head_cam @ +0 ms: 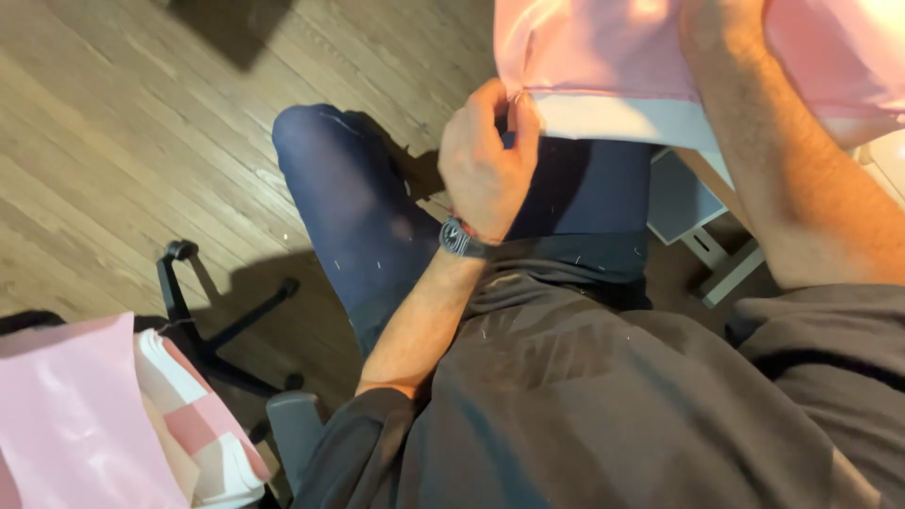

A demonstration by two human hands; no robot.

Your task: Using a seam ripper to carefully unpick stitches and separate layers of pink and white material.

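Observation:
I sit on a chair and look down at my lap. My left hand (485,160), with a dark watch and a red cord at the wrist, pinches the lower left corner of a pink cloth (603,47) that has a white underside. The cloth spreads across the top of the view. My right forearm (801,160) lies across the cloth toward the top; the right hand itself is out of frame.
A wooden plank floor (123,123) fills the left. The black wheeled base of an office chair (212,320) stands at lower left. A folded pink and white cloth pile (104,424) sits at the bottom left corner. White furniture legs (726,269) stand at right.

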